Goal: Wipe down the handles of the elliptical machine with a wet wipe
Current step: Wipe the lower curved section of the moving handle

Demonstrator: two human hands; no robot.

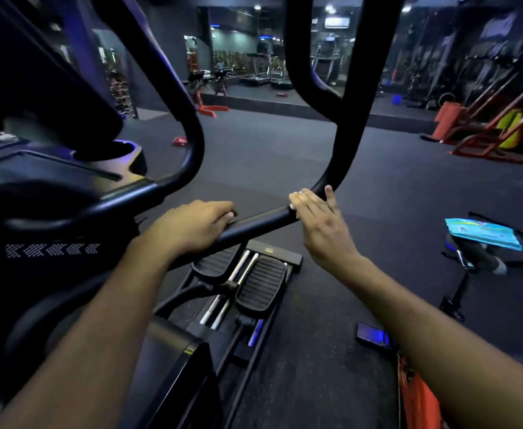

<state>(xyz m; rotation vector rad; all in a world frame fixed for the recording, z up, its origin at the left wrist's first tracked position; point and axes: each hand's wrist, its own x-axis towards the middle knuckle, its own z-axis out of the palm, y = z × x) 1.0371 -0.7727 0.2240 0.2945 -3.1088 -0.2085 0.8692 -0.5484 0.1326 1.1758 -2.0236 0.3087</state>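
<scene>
1. A blue wipes pack point(483, 233) is being left lying on a bike saddle point(470, 252) off to the right, well apart from both hands. A dark phone-like thing point(372, 334) is lying on the floor point(269, 156) near the right forearm, kinda blurry so it can't be told for sure.
2. The foot pedals point(255, 283) are being seen straight below the bar, and the console tray point(65, 168) is blocking most of the left side. Red racks point(495, 134) and a mirror wall point(254, 51) are sitting way in the back.
3. The elliptical handle point(260, 222) is running between the two hands, then curving up at the right into a tall black loop.
4. The left hand point(192, 229) is being laid over the lower stretch of the bar, palm down, fingers curled onto the top of it.
5. The right hand point(319, 222) is being wrapped round the bend, thumb up one side, fingers over the other. A bit of white wet wipe point(296, 198) is being pinched at the fingertips against the bar, mostly hidden.
</scene>
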